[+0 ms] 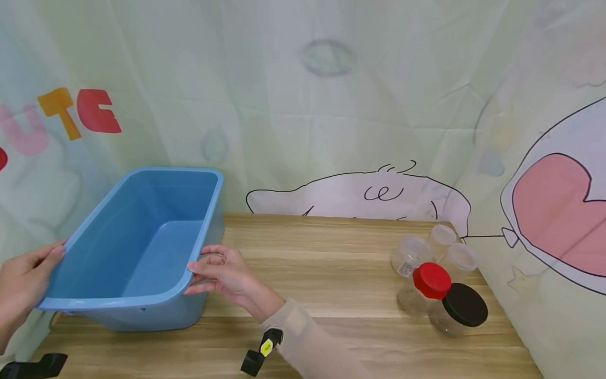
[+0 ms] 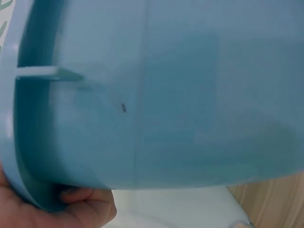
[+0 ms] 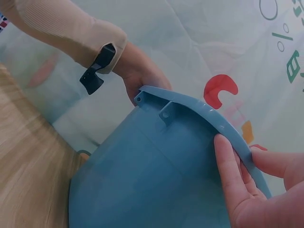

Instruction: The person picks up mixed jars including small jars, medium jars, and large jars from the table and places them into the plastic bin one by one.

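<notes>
A blue plastic tub [image 1: 156, 301], deep and with a rolled rim, stands at the left of the wooden table, its near end tilted toward me. My left hand [image 1: 29, 284] grips the rim at the left side, thumb on top; in the left wrist view its fingers [image 2: 90, 209] curl under the rim. On the tub's right side my right hand [image 1: 226, 273] pinches the rim. The right wrist view shows the thumb [image 3: 270, 160] on the inner face and the fingers [image 3: 230, 171] against the outer wall. Nothing lies inside the tub.
At the table's right edge several clear plastic jars stand together: one with a red lid [image 1: 432, 280], one with a black lid [image 1: 465, 305], and others with clear lids [image 1: 416, 248]. A printed cloth [image 1: 331, 121] hangs behind the wooden table [image 1: 307, 295].
</notes>
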Tool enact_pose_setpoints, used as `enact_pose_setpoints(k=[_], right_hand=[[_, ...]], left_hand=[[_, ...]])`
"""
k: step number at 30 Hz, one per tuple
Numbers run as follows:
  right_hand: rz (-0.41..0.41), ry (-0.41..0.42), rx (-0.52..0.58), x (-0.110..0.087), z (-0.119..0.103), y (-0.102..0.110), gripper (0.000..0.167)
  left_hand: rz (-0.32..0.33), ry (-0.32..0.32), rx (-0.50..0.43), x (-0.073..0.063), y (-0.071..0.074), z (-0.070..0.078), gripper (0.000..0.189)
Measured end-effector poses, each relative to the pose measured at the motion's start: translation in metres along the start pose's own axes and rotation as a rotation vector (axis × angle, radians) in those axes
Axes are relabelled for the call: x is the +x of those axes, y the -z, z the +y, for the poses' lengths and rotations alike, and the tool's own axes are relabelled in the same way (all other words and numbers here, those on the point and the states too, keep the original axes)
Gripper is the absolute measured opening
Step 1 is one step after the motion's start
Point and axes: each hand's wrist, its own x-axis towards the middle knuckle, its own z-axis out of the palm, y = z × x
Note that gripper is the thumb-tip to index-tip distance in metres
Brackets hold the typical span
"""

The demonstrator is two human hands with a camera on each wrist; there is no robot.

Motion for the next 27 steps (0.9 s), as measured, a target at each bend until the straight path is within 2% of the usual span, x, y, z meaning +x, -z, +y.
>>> enact_pose_setpoints(k=[18,27], right_hand=[[0.01,-0.006,-0.003,-0.005,-0.001,0.005,0.028],[0.002,0.003,-0.001,-0.007,-0.002,0.004,0.029]], left_hand=[[-0.032,0.002,-0.034,-0.008,-0.003,0.01,0.054],[-0.043,0.001,-0.069,-0.011,-0.003,0.01,0.054]])
